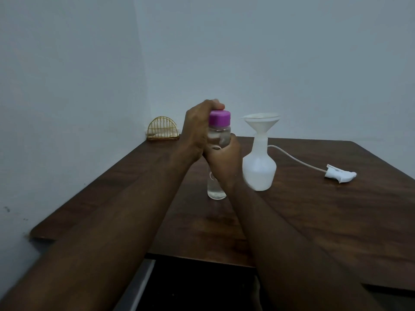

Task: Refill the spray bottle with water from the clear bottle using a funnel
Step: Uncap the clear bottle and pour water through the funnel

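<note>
The clear bottle (217,189) stands upright on the dark wooden table (314,221), holding water, with a purple cap (219,118) on top. My left hand (197,129) wraps around the cap from the left. My right hand (224,160) grips the bottle's middle and hides part of it. To the right stands the white spray bottle (259,169), its top off, with a white funnel (261,123) seated in its neck. The spray head (340,175) lies on the table at the right, its tube (296,159) trailing back toward the spray bottle.
A gold wire napkin holder (163,129) stands in the far left corner against the wall. The table's near edge (202,258) has a dark gap below it. Walls close in behind and on the left.
</note>
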The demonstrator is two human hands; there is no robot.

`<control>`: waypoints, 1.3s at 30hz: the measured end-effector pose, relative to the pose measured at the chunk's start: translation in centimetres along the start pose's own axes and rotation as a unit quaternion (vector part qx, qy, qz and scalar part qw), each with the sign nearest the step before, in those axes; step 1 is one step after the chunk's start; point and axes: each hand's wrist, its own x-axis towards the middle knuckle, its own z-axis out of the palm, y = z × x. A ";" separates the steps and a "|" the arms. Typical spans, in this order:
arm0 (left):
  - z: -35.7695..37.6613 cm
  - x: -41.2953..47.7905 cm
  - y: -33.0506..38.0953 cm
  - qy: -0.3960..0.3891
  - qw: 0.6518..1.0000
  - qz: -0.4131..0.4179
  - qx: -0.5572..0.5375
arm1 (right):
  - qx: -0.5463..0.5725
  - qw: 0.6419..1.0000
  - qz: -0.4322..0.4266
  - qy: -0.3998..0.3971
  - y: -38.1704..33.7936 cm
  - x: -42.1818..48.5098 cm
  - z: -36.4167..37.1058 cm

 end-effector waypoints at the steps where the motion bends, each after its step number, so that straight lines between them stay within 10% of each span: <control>1: -0.1 0.0 0.1 0.007 1.000 -0.018 -0.018 | 0.002 1.000 -0.003 0.002 -0.1 -0.1 0.0; 11: 0.5 1.8 1.9 -0.034 0.995 -0.086 0.044 | 0.001 1.000 -0.014 0.003 0.9 0.5 0.5; 16: -0.4 1.9 1.6 0.084 0.989 -0.006 0.119 | -0.006 1.000 -0.028 0.010 1.2 0.5 0.2; 24: -1.2 1.3 2.0 -0.001 0.993 -0.063 0.099 | -0.019 0.999 -0.033 0.008 1.7 0.7 0.3; 30: -0.8 1.1 0.4 0.118 0.992 -0.002 0.044 | -0.008 0.999 -0.031 0.016 1.9 0.8 0.5; 39: -0.4 0.7 0.3 0.066 0.996 -0.052 0.001 | -0.002 0.999 -0.037 0.017 1.7 0.6 0.5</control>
